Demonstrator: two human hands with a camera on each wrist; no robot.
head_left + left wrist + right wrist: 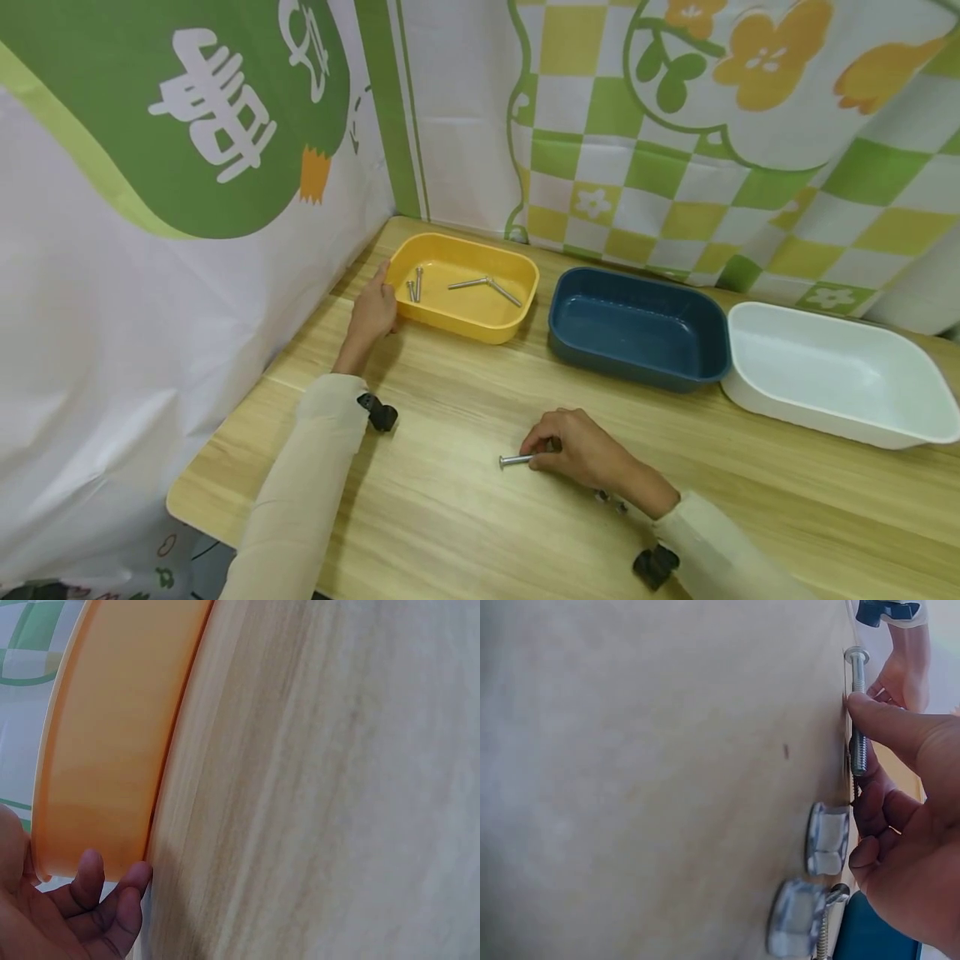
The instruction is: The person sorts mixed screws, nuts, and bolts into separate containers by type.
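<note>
At the left end of a yellow plastic bin (480, 332), my left hand (371, 310) grips the end wall, its fingers (124, 911) against the outside. Several silver bolts (505, 292) lie inside that bin. Low over the table, my right hand (583, 450) pinches a silver bolt (514, 460) between thumb and fingers, with the head pointing left. The right wrist view shows the threaded end of this bolt (858, 750) near the fingers. Two hex nuts (828, 840) sit on the table near the right hand, and another bolt (823, 934) lies partly hidden behind them.
A dark blue bin (637, 371) stands right of the yellow one, and a white bin (832, 417) adjoins it on the far right. Behind the wooden table (420, 500) hangs a patterned cloth (637, 167); a white and green cloth (187, 317) covers the left side.
</note>
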